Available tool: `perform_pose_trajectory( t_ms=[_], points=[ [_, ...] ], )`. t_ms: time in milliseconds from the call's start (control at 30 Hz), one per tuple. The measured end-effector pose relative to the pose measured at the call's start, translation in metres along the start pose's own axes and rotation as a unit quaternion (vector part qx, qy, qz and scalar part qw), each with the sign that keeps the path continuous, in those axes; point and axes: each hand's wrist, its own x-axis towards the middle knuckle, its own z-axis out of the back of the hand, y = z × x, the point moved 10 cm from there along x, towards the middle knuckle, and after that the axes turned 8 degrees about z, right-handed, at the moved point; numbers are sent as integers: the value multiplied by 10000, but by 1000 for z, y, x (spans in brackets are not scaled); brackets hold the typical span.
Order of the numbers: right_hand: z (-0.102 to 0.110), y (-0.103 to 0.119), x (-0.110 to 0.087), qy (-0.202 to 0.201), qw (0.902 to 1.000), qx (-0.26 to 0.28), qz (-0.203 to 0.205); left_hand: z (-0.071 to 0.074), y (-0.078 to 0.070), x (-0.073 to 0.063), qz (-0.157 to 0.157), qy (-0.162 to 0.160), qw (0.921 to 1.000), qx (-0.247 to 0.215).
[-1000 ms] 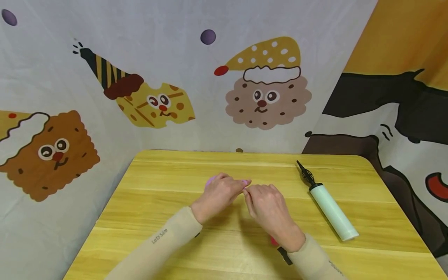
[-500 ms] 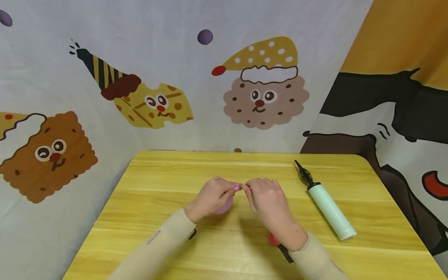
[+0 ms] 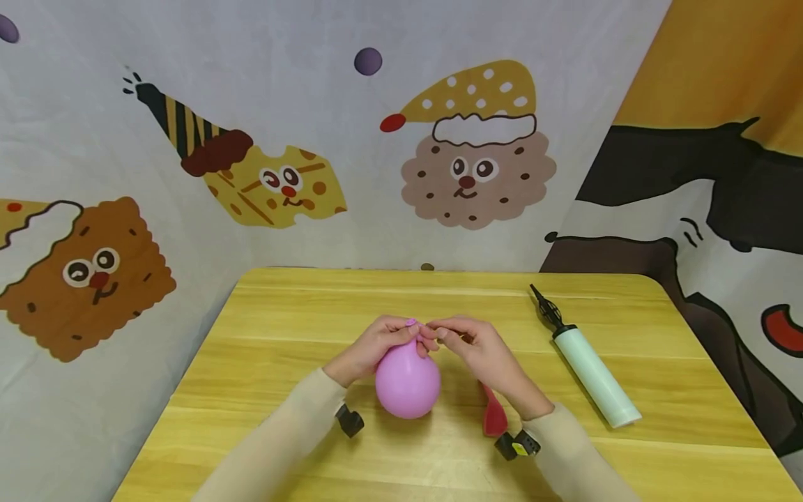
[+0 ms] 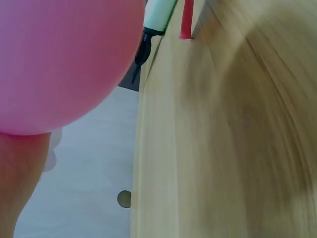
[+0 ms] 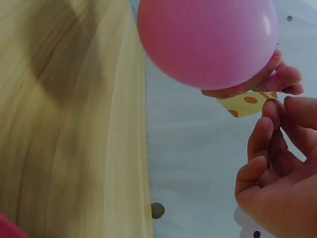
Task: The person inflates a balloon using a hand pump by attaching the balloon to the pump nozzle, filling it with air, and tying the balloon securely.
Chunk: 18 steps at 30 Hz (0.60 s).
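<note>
An inflated pink balloon (image 3: 408,382) hangs below my left hand (image 3: 384,343), whose fingers pinch its neck. The balloon's rolled lip (image 3: 410,322) sticks up at the top of that grip. Close on the right, my right hand (image 3: 479,345) has curled fingers, with the tips of thumb and forefinger together beside the left fingertips. In the right wrist view, nothing shows between those right fingertips (image 5: 272,105), and they sit just below the left fingers (image 5: 287,78). The round body of the balloon fills much of the left wrist view (image 4: 64,59), hiding most of the left hand.
A mint-green hand pump (image 3: 596,376) with a black nozzle lies on the right of the wooden table (image 3: 282,314). A flat red balloon (image 3: 494,415) lies under the right forearm. Black wrist cameras (image 3: 349,421) hang below both wrists. A cartoon-printed cloth (image 3: 301,84) stands behind the table.
The balloon, mostly hidden behind the left hand before, has swung into full view below it. The left hand has turned, the lip now points up, and the right hand has rolled over, showing its thumb side.
</note>
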Motion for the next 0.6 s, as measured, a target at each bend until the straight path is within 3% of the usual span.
perform_pose_trajectory(
  t_ms=[100,167,600],
  points=[
    [-6,-2,1,194,9968,769,-110,0,3,1,64,70,9997,-221],
    [-8,-3,1,231,9951,940,-182,0,4,1,81,103,9997,-229],
    [-7,2,0,319,9970,668,-243,-9,7,-2,119,789,9965,-246]
  ],
)
